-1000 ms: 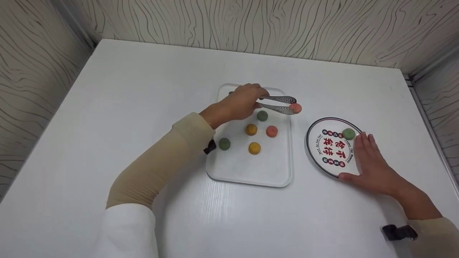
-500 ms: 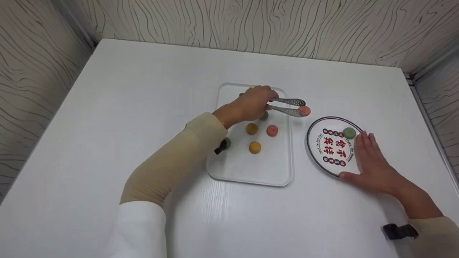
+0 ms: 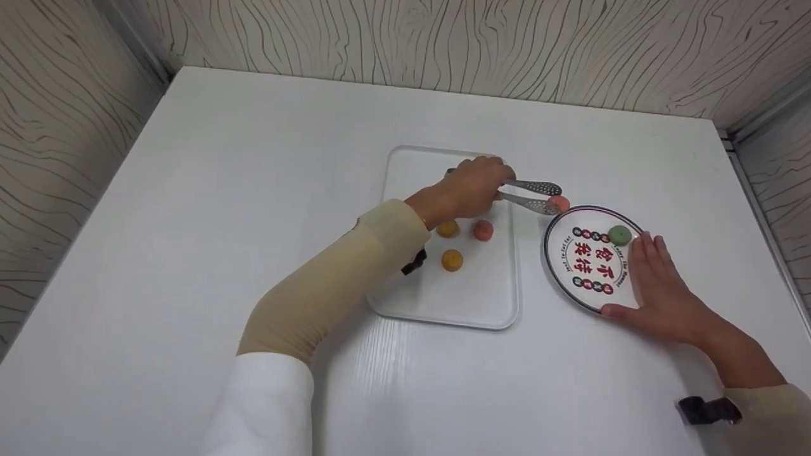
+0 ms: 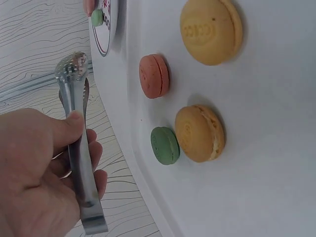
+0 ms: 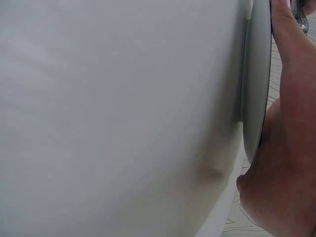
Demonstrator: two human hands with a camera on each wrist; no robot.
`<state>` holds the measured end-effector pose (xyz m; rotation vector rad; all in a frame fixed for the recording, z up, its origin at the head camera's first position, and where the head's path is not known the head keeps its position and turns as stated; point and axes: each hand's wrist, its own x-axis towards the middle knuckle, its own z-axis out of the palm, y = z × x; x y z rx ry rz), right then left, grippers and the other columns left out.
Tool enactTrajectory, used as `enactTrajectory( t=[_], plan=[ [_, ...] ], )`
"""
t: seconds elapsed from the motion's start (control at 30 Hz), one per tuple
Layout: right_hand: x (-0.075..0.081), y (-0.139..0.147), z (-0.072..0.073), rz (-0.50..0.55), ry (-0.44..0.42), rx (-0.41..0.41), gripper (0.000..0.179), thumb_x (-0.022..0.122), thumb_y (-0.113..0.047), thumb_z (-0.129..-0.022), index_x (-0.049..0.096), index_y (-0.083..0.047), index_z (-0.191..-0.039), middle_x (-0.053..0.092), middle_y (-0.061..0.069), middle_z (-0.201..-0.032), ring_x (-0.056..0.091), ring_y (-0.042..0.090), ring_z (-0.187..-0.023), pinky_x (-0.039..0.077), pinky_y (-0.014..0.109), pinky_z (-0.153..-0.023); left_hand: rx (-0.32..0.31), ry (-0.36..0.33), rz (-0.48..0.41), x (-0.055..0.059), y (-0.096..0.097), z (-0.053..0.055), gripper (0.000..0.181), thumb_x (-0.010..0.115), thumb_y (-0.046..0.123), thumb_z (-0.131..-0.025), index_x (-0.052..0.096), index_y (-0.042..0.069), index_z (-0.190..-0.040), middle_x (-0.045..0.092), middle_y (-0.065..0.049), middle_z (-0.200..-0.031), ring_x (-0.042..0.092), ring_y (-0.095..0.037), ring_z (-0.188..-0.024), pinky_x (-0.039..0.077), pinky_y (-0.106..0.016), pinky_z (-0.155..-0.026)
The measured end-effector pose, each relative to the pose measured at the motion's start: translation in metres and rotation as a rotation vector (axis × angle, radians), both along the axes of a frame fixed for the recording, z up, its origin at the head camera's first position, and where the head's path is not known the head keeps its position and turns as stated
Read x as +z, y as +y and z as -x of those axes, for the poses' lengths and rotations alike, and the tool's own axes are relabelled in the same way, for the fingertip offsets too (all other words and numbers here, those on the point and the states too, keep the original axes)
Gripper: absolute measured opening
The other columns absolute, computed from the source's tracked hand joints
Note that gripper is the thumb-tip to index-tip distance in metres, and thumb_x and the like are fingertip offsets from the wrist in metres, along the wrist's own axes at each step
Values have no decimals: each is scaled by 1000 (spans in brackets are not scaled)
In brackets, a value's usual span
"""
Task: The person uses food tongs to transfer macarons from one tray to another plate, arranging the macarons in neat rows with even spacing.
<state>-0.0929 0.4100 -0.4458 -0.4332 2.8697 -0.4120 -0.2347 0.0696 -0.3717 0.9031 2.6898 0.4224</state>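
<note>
In the head view my left hand [image 3: 475, 187] grips metal tongs [image 3: 535, 203] with perforated tips. A pink macaron [image 3: 558, 204] sits at those tips, overlapping the far-left rim of the round plate in this view. My right hand [image 3: 665, 297] lies along the right side of the white plate [image 3: 580, 301], straight fingers and thumb at its rim. On the plate, near the fingertips, is a green macaron [image 3: 619, 235]. The left wrist view shows the thumb and curled fingers around the tongs [image 4: 81, 163]; the held macaron is hidden there.
A white rectangular tray [image 3: 443, 310] lies left of the plate. It bears a pink macaron [image 3: 483, 230], yellow macarons [image 3: 452, 260] and a green macaron [image 4: 165, 145], partly covered by the left arm in the head view. A patterned wall [image 3: 443, 44] borders the table's far edge.
My left hand has moved right and slightly nearer, carrying the pink macaron in the tongs from the tray's edge to the plate's rim. The right hand stays at the plate.
</note>
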Motion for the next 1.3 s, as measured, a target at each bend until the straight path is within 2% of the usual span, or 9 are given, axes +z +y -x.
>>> enactTrajectory(
  t=[0.3, 0.47, 0.7, 0.83, 1.13, 1.3],
  plan=[
    [-1, 2, 0, -8, 23, 17, 124, 73, -53, -88, -7, 15, -154, -11, 37, -161, -22, 44, -150, -21, 28, -116, -11, 9, 87, 0, 22, -3, 41, 63, 17, -102, 57, 21, -143, 59, 3, -133, 51, -13, -112, 43, -27, -102],
    [-2, 1, 2, -22, 24, 27, 124, 73, -53, -89, -6, 16, -154, -10, 38, -161, -21, 45, -150, -22, 28, -115, -23, 8, 135, -3, 32, -7, 43, 62, 16, -103, 54, 22, -144, 57, 4, -133, 49, -13, -114, 40, -27, -105],
    [-1, 1, 2, -21, 18, 28, 124, 73, -53, -88, -6, 16, -153, -11, 38, -161, -22, 44, -150, -22, 28, -115, -46, 73, 167, -9, 45, -10, 39, 55, 21, -107, 53, 21, -145, 57, 4, -136, 51, -12, -121, 40, -27, -107],
    [0, 0, 1, -12, 12, 19, 125, 74, -53, -88, -7, 16, -154, -12, 37, -161, -22, 45, -150, -22, 29, -115, -53, 112, 172, -12, 54, -13, 38, 55, 22, -107, 54, 20, -145, 58, 4, -137, 53, -13, -123, 41, -27, -106],
    [0, 0, 0, -22, 13, 25, 124, 73, -53, -89, -8, 15, -154, -12, 37, -161, -22, 45, -150, -22, 27, -115, -67, 157, 222, -16, 70, -21, 36, 54, 24, -107, 57, 20, -143, 60, 3, -135, 55, -12, -120, 45, -26, -102],
    [-1, 1, 0, -14, 10, 17, 124, 73, -53, -88, -7, 14, -155, -12, 37, -162, -22, 45, -150, -20, 31, -117, -58, 161, 227, -18, 75, -23, 35, 51, 22, -108, 56, 20, -143, 59, 3, -137, 54, -12, -121, 44, -26, -102]
  ],
)
